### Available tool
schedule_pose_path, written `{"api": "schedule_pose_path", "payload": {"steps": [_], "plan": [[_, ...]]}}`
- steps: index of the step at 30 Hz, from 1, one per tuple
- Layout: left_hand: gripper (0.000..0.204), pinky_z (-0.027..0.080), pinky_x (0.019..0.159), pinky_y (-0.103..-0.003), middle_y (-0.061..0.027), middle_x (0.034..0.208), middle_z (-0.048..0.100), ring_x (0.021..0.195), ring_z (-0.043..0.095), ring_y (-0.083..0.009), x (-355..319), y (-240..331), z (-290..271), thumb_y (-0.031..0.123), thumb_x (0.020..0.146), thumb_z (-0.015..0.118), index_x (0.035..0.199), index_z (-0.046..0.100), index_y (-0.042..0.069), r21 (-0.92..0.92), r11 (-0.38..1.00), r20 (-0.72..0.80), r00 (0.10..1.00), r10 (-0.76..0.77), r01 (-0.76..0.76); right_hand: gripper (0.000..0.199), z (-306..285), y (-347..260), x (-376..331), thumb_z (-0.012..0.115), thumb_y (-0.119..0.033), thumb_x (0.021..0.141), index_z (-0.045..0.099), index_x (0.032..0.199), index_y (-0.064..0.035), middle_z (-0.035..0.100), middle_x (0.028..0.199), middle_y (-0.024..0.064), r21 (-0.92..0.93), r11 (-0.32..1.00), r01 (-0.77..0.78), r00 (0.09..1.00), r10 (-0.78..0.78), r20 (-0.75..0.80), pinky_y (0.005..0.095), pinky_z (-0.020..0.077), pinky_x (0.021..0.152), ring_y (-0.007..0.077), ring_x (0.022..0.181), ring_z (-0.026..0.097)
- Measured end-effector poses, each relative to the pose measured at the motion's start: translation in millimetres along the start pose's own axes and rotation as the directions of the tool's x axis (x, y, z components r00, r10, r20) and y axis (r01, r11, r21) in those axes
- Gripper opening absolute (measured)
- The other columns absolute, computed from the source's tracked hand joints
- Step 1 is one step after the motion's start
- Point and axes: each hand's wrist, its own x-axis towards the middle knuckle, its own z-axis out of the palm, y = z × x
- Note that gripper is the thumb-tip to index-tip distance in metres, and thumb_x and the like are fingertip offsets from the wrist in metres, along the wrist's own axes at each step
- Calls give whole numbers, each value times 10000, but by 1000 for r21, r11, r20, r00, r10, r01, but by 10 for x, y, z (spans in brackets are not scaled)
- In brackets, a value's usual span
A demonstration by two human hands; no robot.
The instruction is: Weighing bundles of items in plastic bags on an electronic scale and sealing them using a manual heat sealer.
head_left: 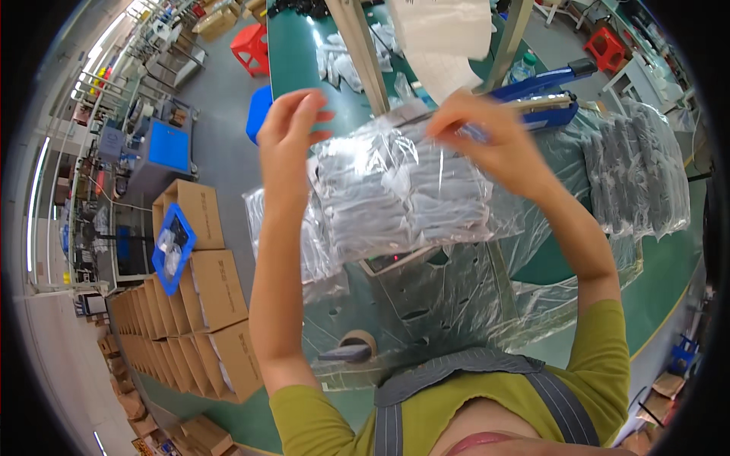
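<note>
I hold up a clear plastic bag [399, 190] filled with grey folded items, above a green table [304, 68]. My left hand [293, 125] pinches the bag's upper left corner. Its upper right edge is gripped by my right hand [487, 133], close to the blue heat sealer [544, 95]. A second filled clear bag [315, 243] hangs partly behind and below the first one.
A pile of filled grey bags [639, 171] lies on the table at the right. Empty clear bags [449, 296] and a tape roll [357, 346] lie in front of me. Stacked cardboard boxes [205, 304] stand at the left, red stools [251, 47] behind.
</note>
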Motion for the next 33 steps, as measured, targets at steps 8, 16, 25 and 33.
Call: {"api": "schedule_pose_path", "payload": {"steps": [8,16,25,33], "plan": [[205,456,703,-240,-53,950,596,841,576,-133,-1208,-258,-907,208,911,505,1032,553,49,-142,964,-212,944,-252,225,162,638,463,49,639,-122,755,568,884,-52,580,891,93,-455,883,-120,856,324,403,346,444,689,251,781,567],[215,467,683,-239,-65,918,596,799,578,-130,-2123,-402,-1496,199,919,494,1039,536,25,-229,931,-372,858,-354,284,280,191,615,-669,624,-192,791,524,1013,-54,551,915,114,-559,743,-366,928,252,-273,335,450,690,253,778,564],[202,466,665,-234,-70,896,599,765,576,-128,-2308,-502,-1480,182,924,480,1024,543,18,-334,913,-333,877,-346,233,513,65,499,-1683,484,-520,868,544,1073,-53,600,897,25,419,292,-859,391,904,172,239,482,712,122,749,587],[202,456,663,-240,-76,896,606,771,578,-126,-2180,29,-798,180,920,486,1012,555,14,-237,941,-118,954,-274,240,306,-135,301,-1294,528,-352,880,601,827,-60,470,642,-58,166,679,-715,679,731,-65,187,344,498,31,553,419]]}}
